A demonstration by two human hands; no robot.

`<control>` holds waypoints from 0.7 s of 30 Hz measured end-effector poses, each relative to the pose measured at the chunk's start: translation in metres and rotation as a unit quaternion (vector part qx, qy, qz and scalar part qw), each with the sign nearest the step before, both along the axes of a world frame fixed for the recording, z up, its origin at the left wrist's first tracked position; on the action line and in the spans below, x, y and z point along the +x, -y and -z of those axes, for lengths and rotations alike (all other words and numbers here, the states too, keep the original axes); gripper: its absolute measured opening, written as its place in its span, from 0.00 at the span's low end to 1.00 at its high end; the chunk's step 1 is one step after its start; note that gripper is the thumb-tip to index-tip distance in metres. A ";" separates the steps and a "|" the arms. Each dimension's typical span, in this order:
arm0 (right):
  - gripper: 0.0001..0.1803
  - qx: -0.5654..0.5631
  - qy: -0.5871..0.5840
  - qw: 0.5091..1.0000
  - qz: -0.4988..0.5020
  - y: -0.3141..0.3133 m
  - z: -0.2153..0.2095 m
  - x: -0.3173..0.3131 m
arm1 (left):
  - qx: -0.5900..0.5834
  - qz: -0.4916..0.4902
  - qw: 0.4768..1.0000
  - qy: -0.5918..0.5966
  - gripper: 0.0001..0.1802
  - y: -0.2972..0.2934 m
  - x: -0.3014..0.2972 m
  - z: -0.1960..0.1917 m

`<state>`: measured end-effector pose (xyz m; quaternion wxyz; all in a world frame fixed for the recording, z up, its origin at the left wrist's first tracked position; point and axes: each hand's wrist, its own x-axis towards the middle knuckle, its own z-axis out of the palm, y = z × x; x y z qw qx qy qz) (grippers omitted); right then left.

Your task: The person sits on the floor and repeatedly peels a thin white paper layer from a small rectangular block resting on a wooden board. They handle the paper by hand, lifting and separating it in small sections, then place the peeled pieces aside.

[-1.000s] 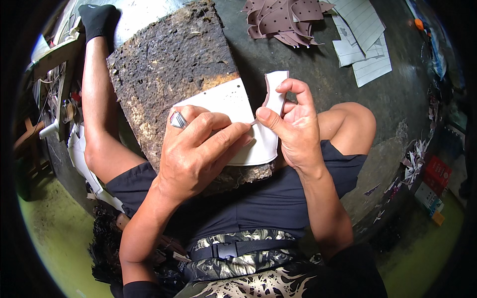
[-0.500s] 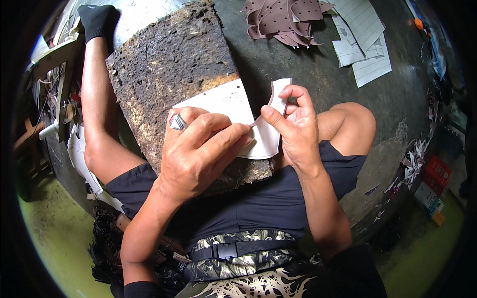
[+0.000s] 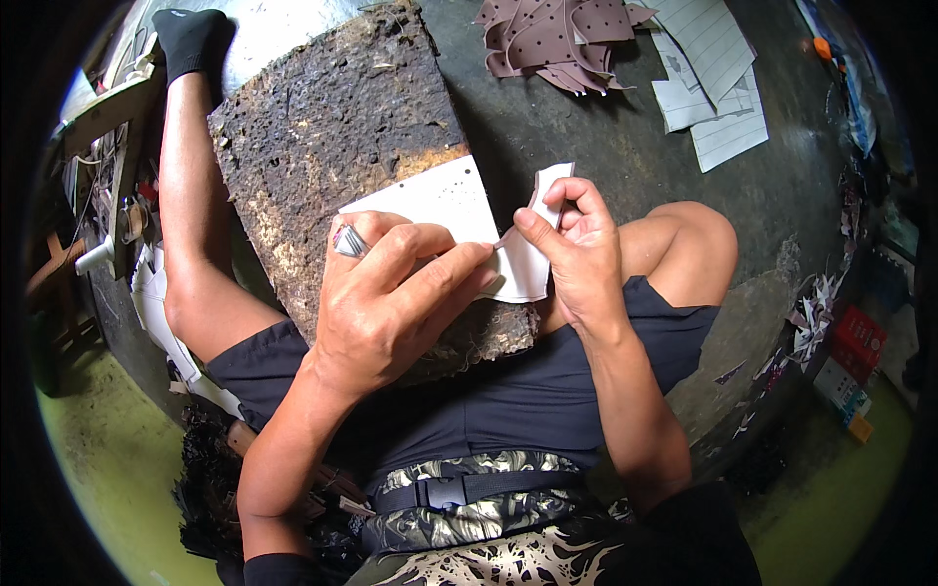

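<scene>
A white curved cut piece (image 3: 524,262) with a thin brownish edge is held between my hands. My left hand (image 3: 381,293), back upward, has its fingertips closed at the piece's left edge; the thumb is mostly hidden. A silver ridged, ring-like piece (image 3: 349,240) shows at one of its bent fingers. My right hand (image 3: 581,249) pinches the piece's narrow upper end between thumb and curled fingers. Beneath my left fingers, a white sheet (image 3: 440,195) with small dark dots and a hole lies on a rough, dark, worn block (image 3: 332,127).
Mauve cut pieces with dark dots (image 3: 557,39) are heaped on the dark floor at the top. Lined white sheets (image 3: 718,107) lie to their right. My legs flank the block. A wooden frame (image 3: 107,122) stands at far left, and scraps (image 3: 811,313) line the right side.
The curved white piece has tilted, its lower edge shifting up a little. My right hand has moved slightly left and down at the fingertips. My left hand stays in place.
</scene>
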<state>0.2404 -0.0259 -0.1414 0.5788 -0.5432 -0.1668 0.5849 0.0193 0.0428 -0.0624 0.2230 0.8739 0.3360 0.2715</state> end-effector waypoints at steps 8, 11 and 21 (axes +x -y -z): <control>0.10 -0.038 0.128 0.989 -0.060 -0.001 0.005 0.008 | 0.015 0.006 1.000 0.002 0.17 -0.003 0.004 0.001; 0.09 -0.024 0.474 0.875 -0.094 -0.006 -0.016 0.015 | 0.017 0.011 1.000 0.004 0.16 -0.005 0.005 -0.001; 0.18 0.111 0.285 0.917 -0.255 -0.022 -0.047 0.014 | 0.017 0.013 1.000 0.007 0.15 -0.009 0.004 -0.001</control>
